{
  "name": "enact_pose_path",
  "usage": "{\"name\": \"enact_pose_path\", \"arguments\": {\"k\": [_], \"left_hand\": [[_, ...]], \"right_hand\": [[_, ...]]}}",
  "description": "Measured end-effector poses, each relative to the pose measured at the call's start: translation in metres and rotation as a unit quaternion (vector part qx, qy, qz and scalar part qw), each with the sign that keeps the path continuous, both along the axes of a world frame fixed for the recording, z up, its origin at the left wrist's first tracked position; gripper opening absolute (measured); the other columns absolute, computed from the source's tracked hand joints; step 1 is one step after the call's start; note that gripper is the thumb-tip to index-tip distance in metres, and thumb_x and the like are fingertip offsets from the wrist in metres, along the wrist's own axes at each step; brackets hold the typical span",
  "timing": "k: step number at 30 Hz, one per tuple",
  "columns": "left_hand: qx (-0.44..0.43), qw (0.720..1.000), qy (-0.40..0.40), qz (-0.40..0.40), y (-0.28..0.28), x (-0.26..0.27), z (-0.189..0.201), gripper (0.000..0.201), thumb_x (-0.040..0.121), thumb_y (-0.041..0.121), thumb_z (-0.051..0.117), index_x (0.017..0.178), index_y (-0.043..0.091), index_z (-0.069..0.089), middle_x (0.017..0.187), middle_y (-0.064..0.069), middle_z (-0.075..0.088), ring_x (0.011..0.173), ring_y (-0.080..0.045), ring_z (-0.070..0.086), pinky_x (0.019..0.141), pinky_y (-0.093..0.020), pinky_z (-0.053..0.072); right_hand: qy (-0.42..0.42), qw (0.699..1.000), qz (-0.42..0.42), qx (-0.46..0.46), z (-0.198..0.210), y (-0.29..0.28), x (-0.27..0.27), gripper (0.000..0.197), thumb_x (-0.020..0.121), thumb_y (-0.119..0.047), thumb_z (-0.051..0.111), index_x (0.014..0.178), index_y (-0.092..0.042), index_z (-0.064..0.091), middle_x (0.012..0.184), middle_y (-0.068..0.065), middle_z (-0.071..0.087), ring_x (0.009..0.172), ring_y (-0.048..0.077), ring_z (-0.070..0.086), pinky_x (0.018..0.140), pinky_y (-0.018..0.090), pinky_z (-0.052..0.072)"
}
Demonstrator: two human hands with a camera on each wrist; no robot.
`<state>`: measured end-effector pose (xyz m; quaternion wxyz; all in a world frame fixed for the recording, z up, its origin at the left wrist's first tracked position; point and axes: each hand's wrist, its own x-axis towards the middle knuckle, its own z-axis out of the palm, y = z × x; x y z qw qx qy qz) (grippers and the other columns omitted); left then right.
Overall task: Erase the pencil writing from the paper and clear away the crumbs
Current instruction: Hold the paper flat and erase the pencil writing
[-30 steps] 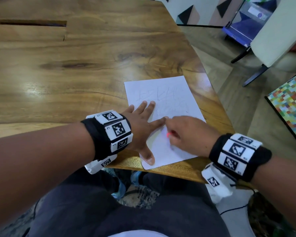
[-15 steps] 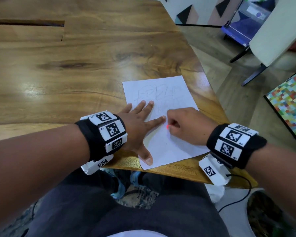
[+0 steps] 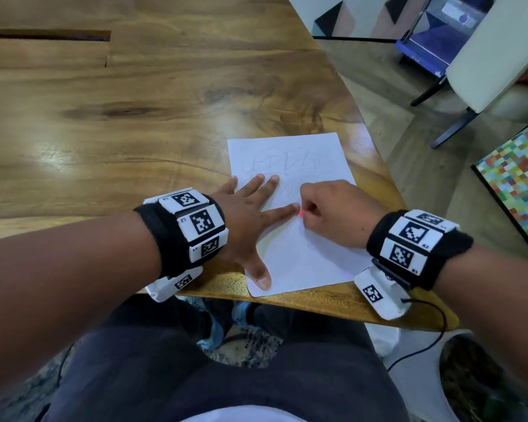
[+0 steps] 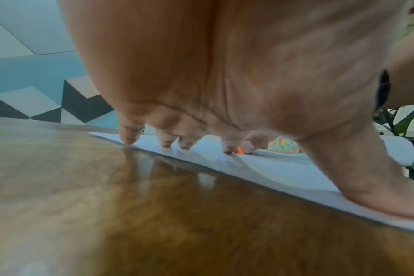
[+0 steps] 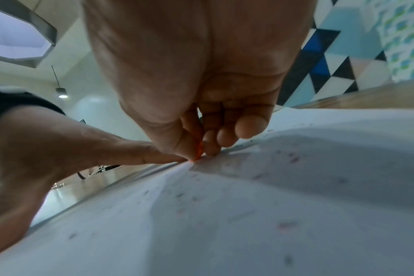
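The white sheet of paper (image 3: 290,214) lies at the wooden table's (image 3: 134,117) five-o'clock corner. The left hand (image 3: 244,220), fingers splayed flat, pins it; the right hand (image 3: 333,214) pinches a small orange eraser (image 3: 301,212). Hard strokes toward twelve o'clock could buckle or tear the sheet.

Pencil scribbles on the paper (image 3: 290,166) are too faint to read.
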<state>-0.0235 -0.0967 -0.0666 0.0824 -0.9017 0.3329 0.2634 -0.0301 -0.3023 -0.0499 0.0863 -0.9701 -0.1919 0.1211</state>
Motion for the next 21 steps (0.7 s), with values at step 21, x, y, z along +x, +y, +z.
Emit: {"name": "enact_pose_path", "arguments": {"k": [21], "left_hand": [[0.015,1.0,0.005,0.015,-0.001,0.001,-0.002,0.151,0.049,0.095,0.066,0.152,0.043,-0.031,0.16,-0.003,-0.043,0.151,-0.025,-0.032,0.12,-0.066,-0.003]], "right_hand": [[0.067,0.984,0.16,0.036,0.0,0.029,-0.048,0.012,0.091,-0.027,0.052,0.082,-0.027,0.045,0.087,-0.001,0.06,0.082,0.022,0.056,0.07,0.038,0.045]]}}
